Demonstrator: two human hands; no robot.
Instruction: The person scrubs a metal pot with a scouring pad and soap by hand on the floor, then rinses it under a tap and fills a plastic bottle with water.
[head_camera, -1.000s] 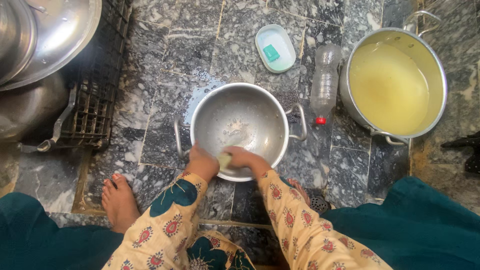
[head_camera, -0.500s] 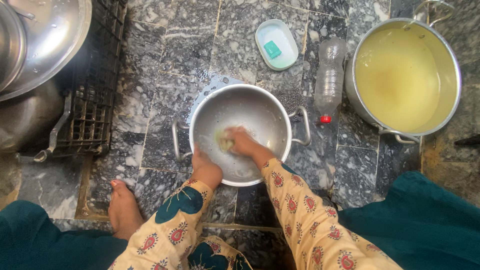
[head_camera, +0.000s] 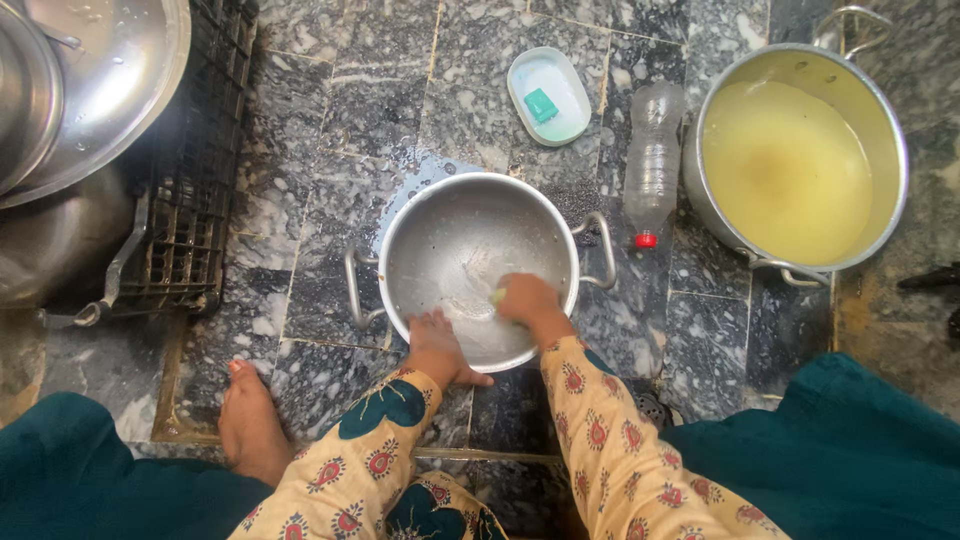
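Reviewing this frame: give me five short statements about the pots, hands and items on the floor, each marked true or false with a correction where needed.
1. The right hand is inside the steel pot, pressing a scrubber against its wall. True.
2. The left hand is lifting the plastic bottle. False: it rests on the steel pot's near rim; the bottle lies untouched on the floor.
3. The large pot at right holds yellowish liquid. True.
4. The soap dish is empty. False: a small green bar lies in it.
5. The bottle stands upright. False: it lies on its side, red cap toward the person.
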